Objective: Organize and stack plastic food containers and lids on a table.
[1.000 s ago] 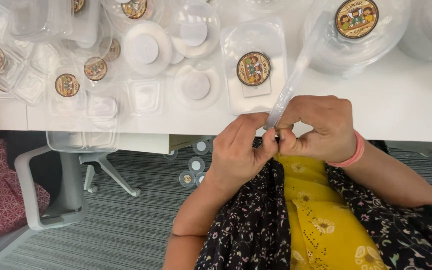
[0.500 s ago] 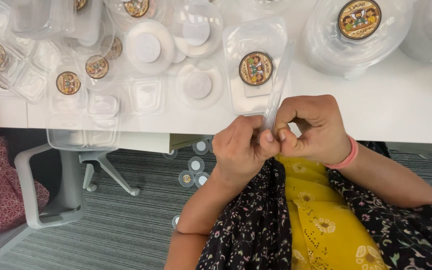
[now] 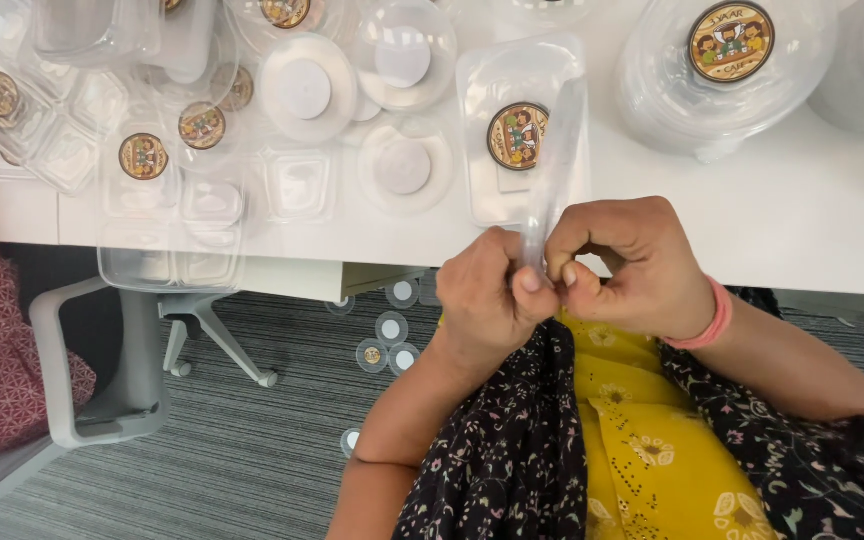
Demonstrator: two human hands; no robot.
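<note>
White table edge (image 3: 832, 240) is the reference. Left of the hands on it: clear plastic lids and trays (image 3: 202, 190), some with round stickers. Below the edge, on grey carpet: loose round stickers (image 3: 390, 328). Left hand (image 3: 492, 300) closed, thumb and fingers pinching the lower end of a clear plastic strip (image 3: 552, 170). Strip rises over the edge, across a stickered rectangular lid (image 3: 492, 90). Right hand (image 3: 637, 265) closed, pinching the same end, touching the left. Pink band (image 3: 717, 320) on right wrist.
</note>
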